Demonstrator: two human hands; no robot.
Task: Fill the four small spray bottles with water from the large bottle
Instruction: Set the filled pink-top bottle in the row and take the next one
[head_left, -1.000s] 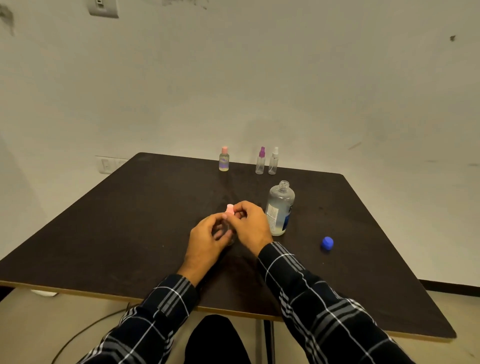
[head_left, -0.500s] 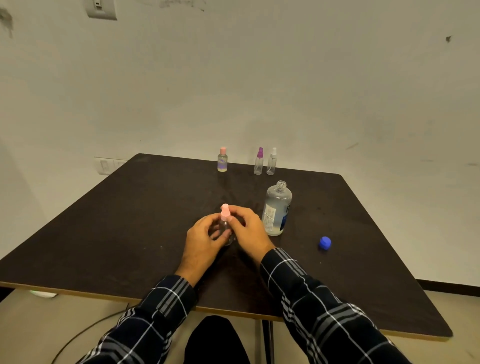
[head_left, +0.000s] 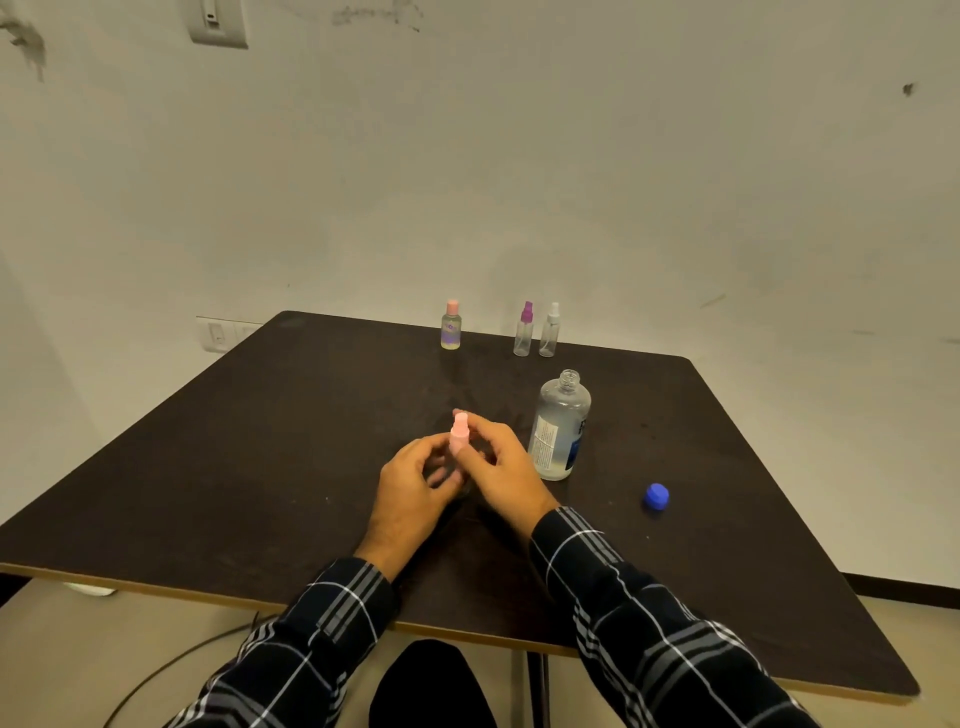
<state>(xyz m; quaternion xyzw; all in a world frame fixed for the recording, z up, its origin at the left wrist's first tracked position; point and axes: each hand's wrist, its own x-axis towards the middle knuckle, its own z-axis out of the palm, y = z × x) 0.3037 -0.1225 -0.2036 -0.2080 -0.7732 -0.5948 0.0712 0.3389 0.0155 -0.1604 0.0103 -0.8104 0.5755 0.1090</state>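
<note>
Dark table (head_left: 234, 467) against a plain pale wall; at the lower left a cable (head_left: 171, 670) runs across the floor and is cut off by the frame edge.

Near the table's middle the left hand (head_left: 410, 483) curls round the clear body of the pink-topped spray bottle (head_left: 460, 436). That body is almost wholly hidden between the two hands, so its water level cannot be judged. The bottle stands upright on the table, long axis vertical, pink sprayer pointing up. The right hand (head_left: 501, 467) pinches the sprayer's lower part between thumb and fingers.

Just right of that hand stands the large bottle (head_left: 558, 426), upright with its neck uncapped and its label partly turned away. Its blue cap (head_left: 655, 497) lies apart, farther right.

Along the far edge stand a pink-capped bottle (head_left: 451, 326), a purple-topped bottle (head_left: 523, 332) and, just beside that, a white-topped bottle (head_left: 549, 332), too small to read their fill.

A second ago the right fingers covered the top of the pink sprayer; now it rises clear above them. Everything else stands where it did.
</note>
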